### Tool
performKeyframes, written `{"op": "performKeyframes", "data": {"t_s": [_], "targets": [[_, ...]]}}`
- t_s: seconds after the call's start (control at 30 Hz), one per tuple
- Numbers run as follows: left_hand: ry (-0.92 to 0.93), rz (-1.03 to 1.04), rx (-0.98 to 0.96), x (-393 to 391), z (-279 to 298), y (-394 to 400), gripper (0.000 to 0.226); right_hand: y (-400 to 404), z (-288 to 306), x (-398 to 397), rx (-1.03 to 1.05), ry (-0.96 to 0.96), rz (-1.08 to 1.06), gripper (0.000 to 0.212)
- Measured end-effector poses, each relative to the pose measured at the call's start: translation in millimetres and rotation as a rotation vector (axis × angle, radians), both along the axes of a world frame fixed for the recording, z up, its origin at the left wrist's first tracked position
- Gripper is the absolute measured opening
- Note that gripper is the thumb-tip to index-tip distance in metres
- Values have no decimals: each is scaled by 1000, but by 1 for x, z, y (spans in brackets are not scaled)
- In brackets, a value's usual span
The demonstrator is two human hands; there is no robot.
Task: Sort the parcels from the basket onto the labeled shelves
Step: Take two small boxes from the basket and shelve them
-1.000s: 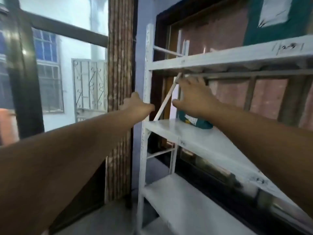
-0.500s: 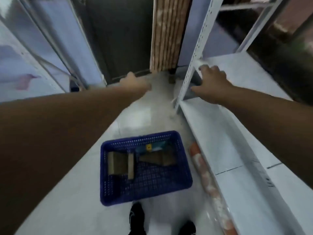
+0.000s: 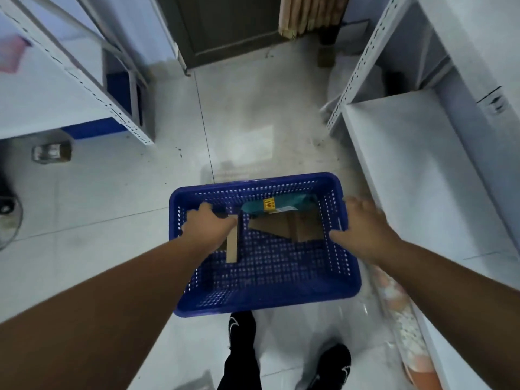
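The blue perforated plastic basket (image 3: 264, 280) sits on the pale tiled floor (image 3: 112, 198) right in front of my feet, between the two shelving units. Inside it, along the far wall, lies a teal plastic mailer bag with a yellow sticker (image 3: 277, 206), and just beneath it a flat brown cardboard parcel (image 3: 292, 228) leans in the far right part of the basket. On the left side of the basket is a narrow brown cardboard box (image 3: 232, 246), standing on edge.

My left hand (image 3: 208, 230) is down inside the basket over that narrow box, fingers curled at its top; the box's lower end shows below my palm. I cannot tell for certain whether my fingers actually clamp it. My right hand (image 3: 363, 230) hovers over the basket's right rim, fingers loosely bent and slightly spread, holding nothing; the picture is blurred there.

To my right stands a white metal shelf unit (image 3: 416, 153) with a perforated upright, its low board bare. A roll of patterned orange and white material (image 3: 405, 330) lies on the floor along its base. To my left is another white metal shelf unit (image 3: 84, 80). My black shoes (image 3: 242, 327) show just below the basket.
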State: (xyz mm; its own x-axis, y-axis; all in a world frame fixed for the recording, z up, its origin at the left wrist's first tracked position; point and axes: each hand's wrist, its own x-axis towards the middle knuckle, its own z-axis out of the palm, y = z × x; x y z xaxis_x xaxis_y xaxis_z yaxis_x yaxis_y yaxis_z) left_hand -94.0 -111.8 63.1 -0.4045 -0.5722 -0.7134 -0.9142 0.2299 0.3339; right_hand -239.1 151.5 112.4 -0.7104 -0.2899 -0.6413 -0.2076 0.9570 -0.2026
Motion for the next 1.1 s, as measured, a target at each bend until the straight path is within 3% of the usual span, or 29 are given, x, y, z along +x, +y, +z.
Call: {"op": "performKeyframes", "data": {"t_s": [0.1,0.2,0.4,0.57,0.77,1.1], "targets": [[-44,-1,16,17,-42,-1,86,2,-48,12,18,-52,-4,71],[-79,3,23,30,-72,2,93,-6,-79,27,48,-71,25,82],[-57,87,99,57,-149,-3,95,-18,-132,60,127,-149,270,79],[-85,63,69,71,-178,-4,102,-14,-178,86,196,-230,353,80],[-91,76,5,72,-214,-20,75,-35,-235,98,194,-309,348,78],[-14,126,-140,63,-277,-66,80,-117,-329,107,154,-403,436,82]]}}
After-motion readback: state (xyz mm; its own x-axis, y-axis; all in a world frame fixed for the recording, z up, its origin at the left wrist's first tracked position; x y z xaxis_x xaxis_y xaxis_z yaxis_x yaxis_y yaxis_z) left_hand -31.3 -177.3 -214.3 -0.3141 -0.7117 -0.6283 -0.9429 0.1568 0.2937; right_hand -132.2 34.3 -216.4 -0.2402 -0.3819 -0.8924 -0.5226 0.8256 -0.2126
